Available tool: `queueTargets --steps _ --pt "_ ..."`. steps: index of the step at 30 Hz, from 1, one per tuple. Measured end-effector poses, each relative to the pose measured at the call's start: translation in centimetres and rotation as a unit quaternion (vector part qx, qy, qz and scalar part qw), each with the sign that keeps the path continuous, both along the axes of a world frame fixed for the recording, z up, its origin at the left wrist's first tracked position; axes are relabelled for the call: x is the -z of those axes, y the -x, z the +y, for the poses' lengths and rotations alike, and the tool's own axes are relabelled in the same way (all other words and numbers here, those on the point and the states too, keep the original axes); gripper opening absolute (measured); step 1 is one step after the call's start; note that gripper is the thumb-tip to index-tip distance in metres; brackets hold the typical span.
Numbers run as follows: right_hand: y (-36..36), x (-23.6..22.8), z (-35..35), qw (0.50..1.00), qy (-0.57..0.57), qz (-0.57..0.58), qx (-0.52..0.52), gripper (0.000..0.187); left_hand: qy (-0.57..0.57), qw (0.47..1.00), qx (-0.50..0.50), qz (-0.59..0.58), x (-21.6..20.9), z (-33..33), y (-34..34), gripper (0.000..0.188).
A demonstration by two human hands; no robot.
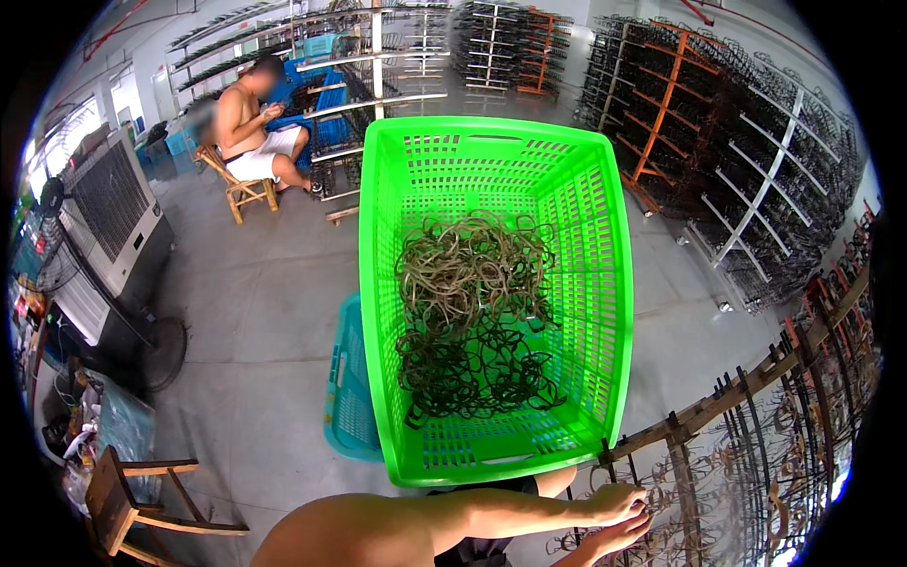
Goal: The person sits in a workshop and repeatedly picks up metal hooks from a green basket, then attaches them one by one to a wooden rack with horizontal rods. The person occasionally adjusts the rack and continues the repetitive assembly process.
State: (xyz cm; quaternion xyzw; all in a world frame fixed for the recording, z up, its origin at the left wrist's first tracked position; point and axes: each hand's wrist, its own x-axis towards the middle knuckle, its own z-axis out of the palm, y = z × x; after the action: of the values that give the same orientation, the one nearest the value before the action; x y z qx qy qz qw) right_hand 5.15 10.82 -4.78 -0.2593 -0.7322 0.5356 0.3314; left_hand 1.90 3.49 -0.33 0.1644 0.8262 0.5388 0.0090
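My left hand reaches across to the lower right, its fingers drawn together at a hanging rack. Just below it is my right hand, its fingers pinched close to the left ones. Whatever is between the fingers is too small to make out. Both hands are beside the rack's thin hooked pieces. A large bright green plastic basket stands in front of me. Inside it lie a tangled heap of tan-brown thin loops and, nearer to me, a heap of dark loops.
Under the green basket's left side is a teal basket. A wooden stool and a fan stand at left, by a large air cooler. A seated person works at far left. Loaded racks stand at right.
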Motion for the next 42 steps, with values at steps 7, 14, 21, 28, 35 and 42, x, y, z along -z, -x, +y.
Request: queueTargets --steps 7,14,21,28,35,42 --pt "-0.8 4.1 2.9 0.999 0.032 -0.009 -0.039 0.047 0.038 0.996 0.026 -0.076 -1.7 -1.5 1.5 0.052" --pt "-3.5 -3.1 -2.9 0.954 0.285 0.072 -0.063 0.031 -0.118 0.984 0.083 -0.105 4.2 2.0 7.1 0.034" --pt "-10.6 -8.1 0.6 0.948 -0.037 -0.152 -0.277 0.033 0.029 0.992 0.015 -0.123 -2.3 -0.7 5.6 0.049" --pt "-30.3 -9.4 19.3 0.972 0.096 -0.214 0.031 0.023 0.068 0.993 -0.069 -0.064 -6.6 -9.6 0.8 0.032" --pt "-35.2 -1.7 35.0 0.766 -0.429 -0.417 0.235 0.057 0.466 0.877 0.04 0.111 -8.2 -7.7 -0.2 0.034" --pt "-30.9 1.0 39.4 0.744 -0.495 -0.436 0.106 0.024 0.616 0.735 0.179 0.217 1.5 -3.8 6.1 0.025"
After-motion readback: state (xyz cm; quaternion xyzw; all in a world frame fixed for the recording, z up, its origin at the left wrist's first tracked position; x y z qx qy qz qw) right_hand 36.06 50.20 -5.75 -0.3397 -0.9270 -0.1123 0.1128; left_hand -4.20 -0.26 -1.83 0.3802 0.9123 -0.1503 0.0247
